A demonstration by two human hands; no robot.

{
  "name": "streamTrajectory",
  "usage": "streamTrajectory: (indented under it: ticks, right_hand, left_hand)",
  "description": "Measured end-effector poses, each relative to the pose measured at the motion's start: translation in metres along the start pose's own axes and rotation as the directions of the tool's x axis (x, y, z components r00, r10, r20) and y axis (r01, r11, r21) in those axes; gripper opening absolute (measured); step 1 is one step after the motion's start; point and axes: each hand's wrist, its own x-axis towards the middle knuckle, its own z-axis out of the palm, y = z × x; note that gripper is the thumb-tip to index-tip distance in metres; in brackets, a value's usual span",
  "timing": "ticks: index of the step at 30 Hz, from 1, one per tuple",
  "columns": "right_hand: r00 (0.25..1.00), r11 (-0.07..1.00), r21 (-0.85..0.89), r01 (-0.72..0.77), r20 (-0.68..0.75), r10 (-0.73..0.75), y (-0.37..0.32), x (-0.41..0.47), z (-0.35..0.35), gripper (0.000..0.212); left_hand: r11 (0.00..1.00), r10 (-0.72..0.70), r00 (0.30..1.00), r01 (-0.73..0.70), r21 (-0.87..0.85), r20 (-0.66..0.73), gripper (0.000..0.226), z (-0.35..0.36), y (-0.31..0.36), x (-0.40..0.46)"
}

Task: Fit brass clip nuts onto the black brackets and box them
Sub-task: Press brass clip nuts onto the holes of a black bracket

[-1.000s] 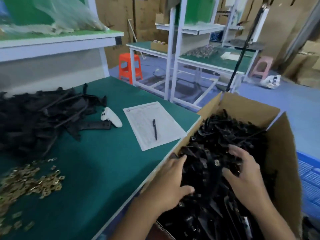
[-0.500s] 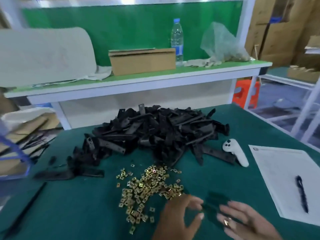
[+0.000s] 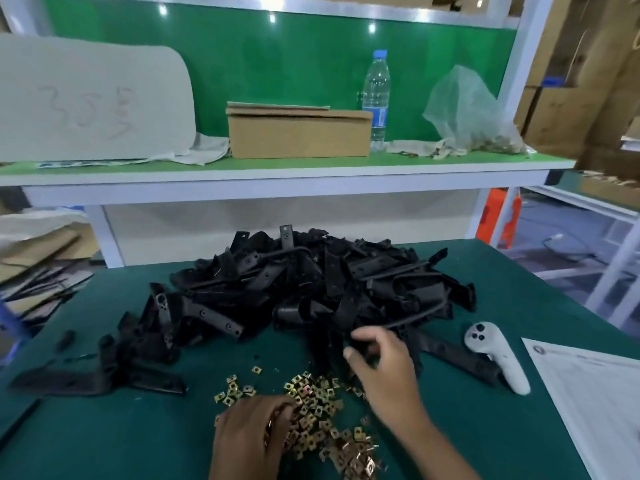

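Note:
A big heap of black brackets point(image 3: 311, 289) lies in the middle of the green table point(image 3: 104, 441). In front of it is a scatter of small brass clip nuts point(image 3: 318, 410). My left hand point(image 3: 249, 438) rests on the near left part of the nuts, its fingers curled down into them. My right hand point(image 3: 384, 372) reaches to the near edge of the heap, with thumb and fingers curled round a black bracket there. The packing box is out of view.
A white controller point(image 3: 495, 355) and a printed sheet point(image 3: 595, 393) lie to the right. The raised shelf behind carries a cardboard box point(image 3: 298, 133), a water bottle point(image 3: 375, 95) and a plastic bag point(image 3: 464, 112). Flattened cardboard point(image 3: 34, 258) is stacked at the left.
My view has swung left from the box of brackets to the table. Both hands left the box; the left went to the nuts, the right forward to the bracket heap.

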Motion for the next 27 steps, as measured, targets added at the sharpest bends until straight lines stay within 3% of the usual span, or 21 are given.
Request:
streamTrajectory:
  ticks: [2, 4, 6, 10, 12, 14, 16, 19, 21, 24, 26, 27]
  right_hand:
    - [0.991, 0.992, -0.120, -0.037, -0.129, 0.021, 0.002, 0.036, 0.006, 0.030]
    - [0.984, 0.954, -0.249, -0.167, -0.102, 0.146, 0.002, 0.066, 0.011, 0.050]
    - [0.973, 0.922, -0.312, -0.228, -0.035, 0.228, 0.006, 0.083, 0.017, 0.054]
    - [0.966, 0.993, -0.083, -0.082, -0.253, 0.058, 0.006, 0.075, 0.012, 0.031]
    - [0.940, 0.996, 0.081, 0.045, -0.342, -0.015, -0.003, 0.056, 0.002, 0.028]
    - [0.929, 0.980, 0.114, 0.162, -0.353, -0.112, -0.014, 0.027, -0.004, 0.027]
    - [0.934, 0.963, 0.126, 0.239, -0.299, -0.193, -0.022, -0.003, -0.004, 0.024]
    - [0.974, 0.943, 0.248, 0.220, -0.111, -0.198, -0.022, -0.030, 0.003, 0.019]
    - [0.979, 0.929, 0.360, 0.084, 0.144, -0.144, -0.023, -0.037, 0.010, 0.015]
    - [0.846, 0.809, 0.541, -0.229, 0.522, -0.110, -0.025, -0.039, 0.018, 0.026]
    - [0.823, 0.824, 0.521, -0.221, 0.553, -0.129, -0.017, -0.037, 0.017, 0.037]
    - [0.847, 0.907, 0.408, -0.101, 0.513, -0.136, -0.011, -0.034, 0.015, 0.037]
  left_hand:
    - [0.998, 0.034, 0.999, -0.033, 0.044, -0.014, 0.031, 0.006, -0.006, -0.001]
    - [0.993, 0.063, 0.998, -0.063, 0.103, 0.005, 0.041, 0.010, -0.006, -0.003]
    - [0.993, 0.047, 0.998, -0.051, 0.106, 0.040, 0.049, 0.008, -0.006, -0.004]
    - [0.971, -0.185, 0.983, 0.181, -0.158, -0.013, 0.039, -0.007, -0.006, 0.002]
    - [0.946, -0.254, 0.964, 0.232, -0.227, -0.073, 0.038, -0.010, -0.007, 0.004]
    - [0.941, -0.266, 0.958, 0.234, -0.244, -0.107, 0.033, -0.010, -0.006, 0.003]
    - [0.964, -0.190, 0.972, 0.159, -0.213, -0.136, 0.032, -0.009, -0.003, 0.003]
    - [0.995, -0.012, 0.975, -0.010, -0.098, -0.221, 0.062, -0.006, 0.002, -0.002]
    - [0.990, 0.125, 0.958, -0.136, -0.028, -0.257, 0.064, -0.009, 0.006, -0.001]
    - [0.947, 0.302, 0.902, -0.321, -0.012, -0.309, 0.027, -0.018, 0.010, -0.003]
    - [0.954, 0.169, 0.910, -0.248, -0.171, -0.378, 0.012, -0.031, 0.016, -0.006]
    - [0.948, -0.003, 0.920, -0.121, -0.293, -0.391, 0.011, -0.041, 0.019, -0.005]
